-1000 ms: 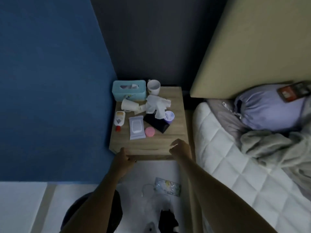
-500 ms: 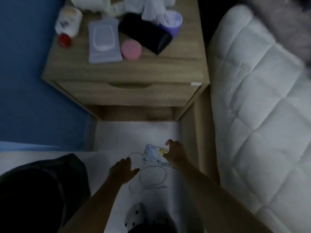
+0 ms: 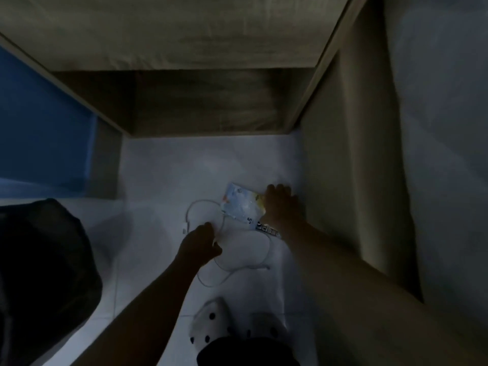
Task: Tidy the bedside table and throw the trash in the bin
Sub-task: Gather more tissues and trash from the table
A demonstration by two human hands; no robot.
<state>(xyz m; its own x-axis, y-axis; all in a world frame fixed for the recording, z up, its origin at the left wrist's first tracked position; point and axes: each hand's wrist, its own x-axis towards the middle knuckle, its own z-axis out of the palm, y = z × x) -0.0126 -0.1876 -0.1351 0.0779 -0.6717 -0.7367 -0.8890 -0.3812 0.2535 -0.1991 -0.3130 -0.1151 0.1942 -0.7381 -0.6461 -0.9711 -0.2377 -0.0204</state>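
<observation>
A shiny printed packet [image 3: 240, 207] lies on the white floor in front of the wooden bedside table [image 3: 184, 35]. My right hand [image 3: 280, 207] covers the packet's right edge and grips it. A thin white cable [image 3: 239, 269] loops over the floor beside the packet. My left hand [image 3: 200, 243] is at the cable's left loop, its fingers curled and pinching the cable. The black-lined bin [image 3: 45, 273] stands at the left. The tabletop is out of view.
The wooden bed frame [image 3: 343, 154] and white mattress [image 3: 443, 128] close off the right side. A blue wall [image 3: 39, 128] is at the left. White spotted slippers [image 3: 211, 326] are on my feet at the bottom.
My view dropped from the tabletop to the floor. Both hands went down from the table's front edge; the right took hold of the packet and the left reached the cable.
</observation>
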